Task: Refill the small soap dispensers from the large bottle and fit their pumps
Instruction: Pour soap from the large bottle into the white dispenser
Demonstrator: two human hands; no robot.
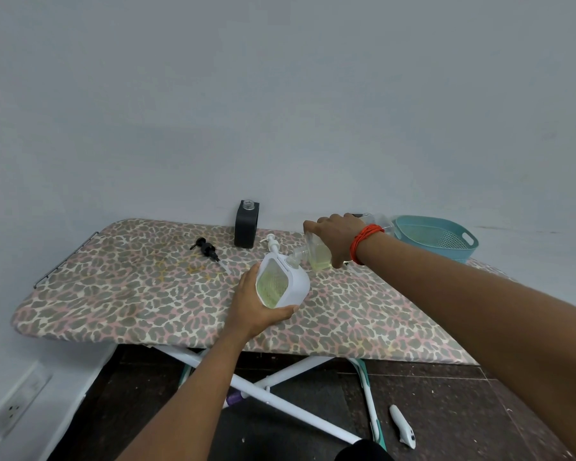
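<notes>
While left hand [256, 306] grips white dispenser [296, 282], right hand [340, 237] grasps tilted large bottle [317, 256], apparently pouring; black dispenser [246, 227] open; black pump [207, 249], white pump [272, 242] unfitted.

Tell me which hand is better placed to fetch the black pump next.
Left, probably: the black pump lies on the left hand's side, though it holds the dispenser; the right hand is farther off, holding the bottle.

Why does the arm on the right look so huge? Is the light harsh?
Head view: the wide-angle lens swells the right forearm near the camera and bows the leopard-print ironing board at its edges; its light is soft and even, shadows faint, no glare on the clear plastic soap bottle.
</notes>
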